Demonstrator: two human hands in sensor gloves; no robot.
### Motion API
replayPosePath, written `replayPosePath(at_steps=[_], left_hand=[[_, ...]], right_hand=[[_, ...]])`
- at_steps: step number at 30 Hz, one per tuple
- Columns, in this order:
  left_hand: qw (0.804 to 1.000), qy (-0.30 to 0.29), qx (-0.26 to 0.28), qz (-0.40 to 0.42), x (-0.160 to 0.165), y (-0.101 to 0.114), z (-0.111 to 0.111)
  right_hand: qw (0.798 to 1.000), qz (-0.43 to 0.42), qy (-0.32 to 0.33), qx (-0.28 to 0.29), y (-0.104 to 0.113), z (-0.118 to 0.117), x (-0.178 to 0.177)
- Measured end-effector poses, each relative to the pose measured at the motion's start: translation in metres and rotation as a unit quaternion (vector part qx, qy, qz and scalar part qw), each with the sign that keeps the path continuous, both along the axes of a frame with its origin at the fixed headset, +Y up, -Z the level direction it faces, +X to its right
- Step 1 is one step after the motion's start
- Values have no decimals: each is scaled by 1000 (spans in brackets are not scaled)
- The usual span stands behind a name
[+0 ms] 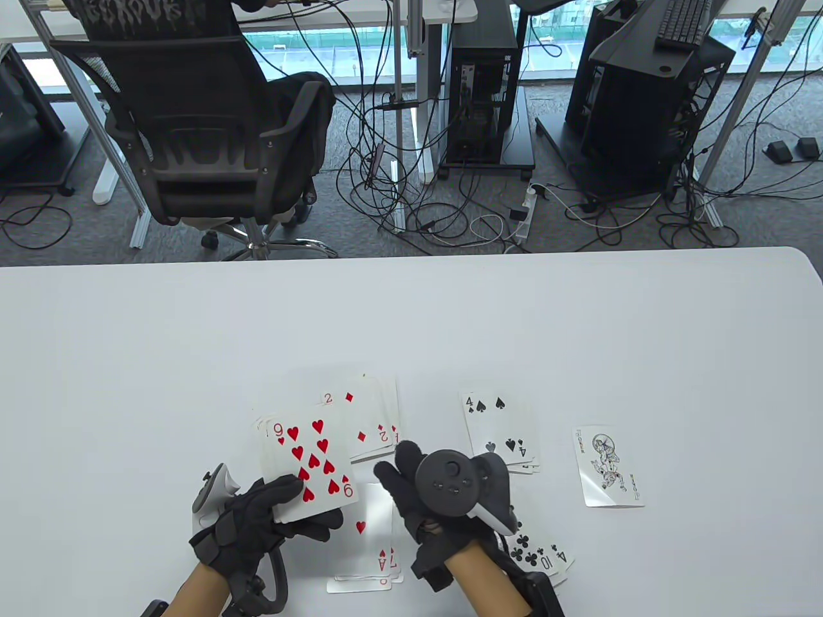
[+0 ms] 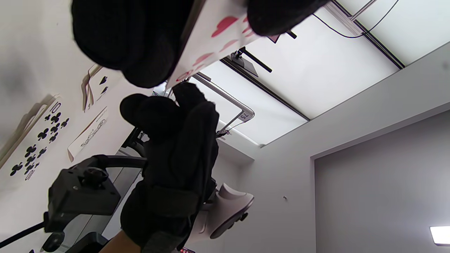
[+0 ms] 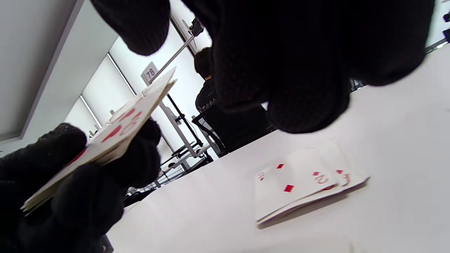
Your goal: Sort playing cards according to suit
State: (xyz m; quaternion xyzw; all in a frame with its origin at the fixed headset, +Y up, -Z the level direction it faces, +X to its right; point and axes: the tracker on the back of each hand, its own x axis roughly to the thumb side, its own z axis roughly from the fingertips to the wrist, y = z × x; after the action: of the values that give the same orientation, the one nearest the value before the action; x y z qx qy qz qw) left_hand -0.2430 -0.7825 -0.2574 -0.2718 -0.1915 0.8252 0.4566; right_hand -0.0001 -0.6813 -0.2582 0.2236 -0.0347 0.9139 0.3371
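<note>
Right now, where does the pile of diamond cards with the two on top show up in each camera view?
Table view: the diamond pile lies at centre, just beyond the right hand.
Left wrist view: not in it.
Right wrist view: lower right of centre on the table, under the fingers.
Shared landmark: the held heart cards, upper left in the right wrist view.

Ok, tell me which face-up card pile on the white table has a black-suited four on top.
The spade pile, topped by the four of spades, right of the diamond pile showing a red two. The club pile shows a ten, the heart pile an ace.
</note>
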Motion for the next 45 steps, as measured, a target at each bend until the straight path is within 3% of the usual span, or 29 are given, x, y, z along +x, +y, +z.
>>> replayPosePath(at_steps=[8, 12, 18, 24, 31, 37, 41, 45], left_hand=[[1000, -3, 3, 0, 0, 0, 0], [1000, -6, 1, -2, 0, -1, 0], [1000, -15, 2, 11, 2, -2, 0], [1000, -14, 6, 11, 2, -2, -1], [1000, -7, 6, 18, 1, -2, -2], [1000, -4, 4, 21, 1, -2, -2], [1000, -3, 3, 23, 1, -1, -1], [1000, -2, 0, 22, 1, -2, -1]], right_hand=[[999, -31, 25, -1, -17, 1, -32], [999, -28, 6, 33, -20, 3, -34], [993, -115, 3, 14, -24, 2, -28], [991, -132, -12, 15, -27, -1, -23], [985, -163, -60, 18, -28, -7, 3], [964, -230, -128, -31, -37, -9, 48], [975, -157, -154, -37, -49, -6, 68], [984, -102, -102, -103, -63, 1, 56]])
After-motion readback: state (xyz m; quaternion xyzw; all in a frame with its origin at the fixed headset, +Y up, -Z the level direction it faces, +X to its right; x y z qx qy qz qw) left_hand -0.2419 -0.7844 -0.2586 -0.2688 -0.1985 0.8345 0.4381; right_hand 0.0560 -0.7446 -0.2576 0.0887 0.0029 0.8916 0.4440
